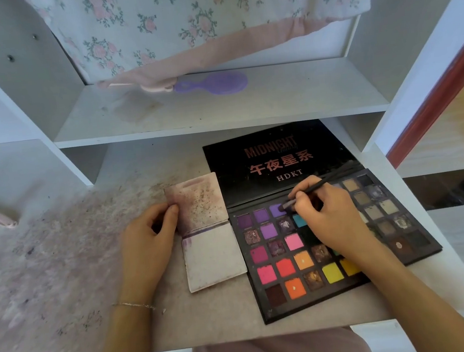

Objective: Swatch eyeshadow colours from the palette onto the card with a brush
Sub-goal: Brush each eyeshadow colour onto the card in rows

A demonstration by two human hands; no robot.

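The right hand [326, 217] pinches the brush [317, 187] between curled fingers, and its tip sits in the violet pan [275, 210] in the top row of the palette [332, 251]; I judge this is the loading step. To do it well, press lightly and turn the tip a little, so the powder does not fly. The card [209, 232] lies touching the palette at its 9 o'clock; the left hand [149, 243] holds the card's left edge with thumb and bent fingers, keeping it steady.
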